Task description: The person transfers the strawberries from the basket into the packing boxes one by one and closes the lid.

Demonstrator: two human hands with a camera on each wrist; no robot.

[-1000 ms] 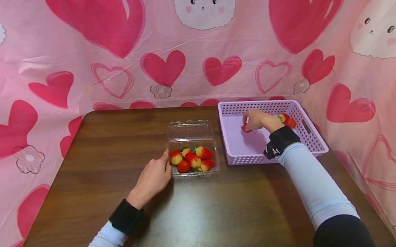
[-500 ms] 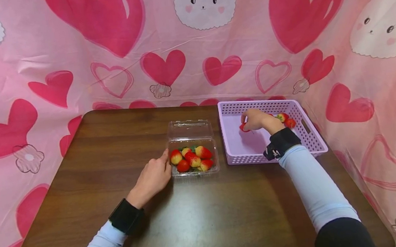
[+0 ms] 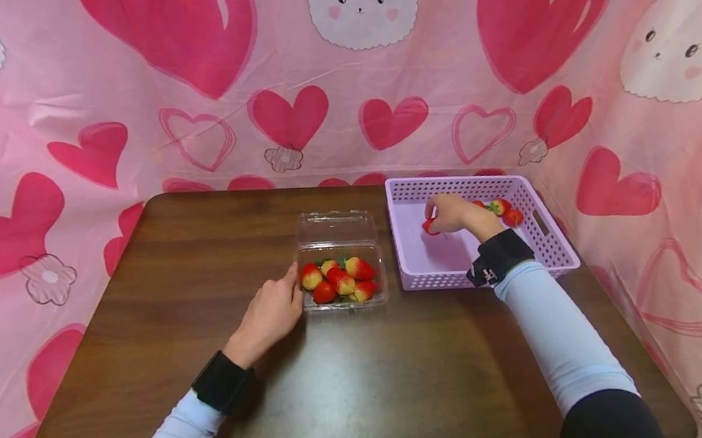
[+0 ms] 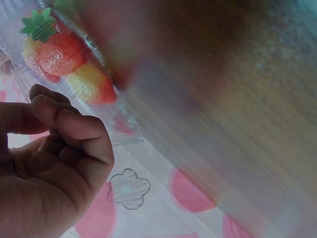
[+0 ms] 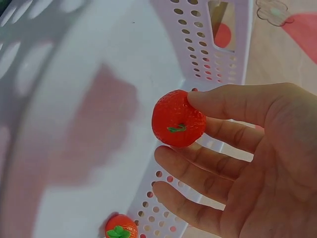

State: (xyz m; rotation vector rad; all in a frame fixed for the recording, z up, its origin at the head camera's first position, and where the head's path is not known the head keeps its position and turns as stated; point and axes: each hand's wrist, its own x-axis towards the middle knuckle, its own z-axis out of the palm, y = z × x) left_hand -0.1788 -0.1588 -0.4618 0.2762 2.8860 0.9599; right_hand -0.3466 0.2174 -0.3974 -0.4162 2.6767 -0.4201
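Observation:
At the left side of a clear plastic clamshell box (image 3: pixel 335 229), my left hand (image 3: pixel 272 309) pinches its edge; in the left wrist view the thumb and curled fingers (image 4: pixel 81 126) meet right at the clear wall. Several red and yellow strawberries (image 3: pixel 341 280) with green leaves lie in the box, its lid raised at the back. My right hand (image 3: pixel 454 211) is over the lilac basket (image 3: pixel 438 256), holding a red strawberry (image 5: pixel 173 116) between thumb and fingers. A small green stem shows on that strawberry, and its shadow falls on the basket floor.
Several more strawberries (image 3: pixel 506 211) lie at the right side of the basket. Box and basket stand side by side on a dark wooden table (image 3: pixel 345 393). A pink heart-patterned cloth (image 3: pixel 280 53) hangs behind and at both sides.
My right hand has shifted slightly left with the strawberry, and another strawberry shows more behind the wrist. The left hand stays at the box. The head view has tilted a little.

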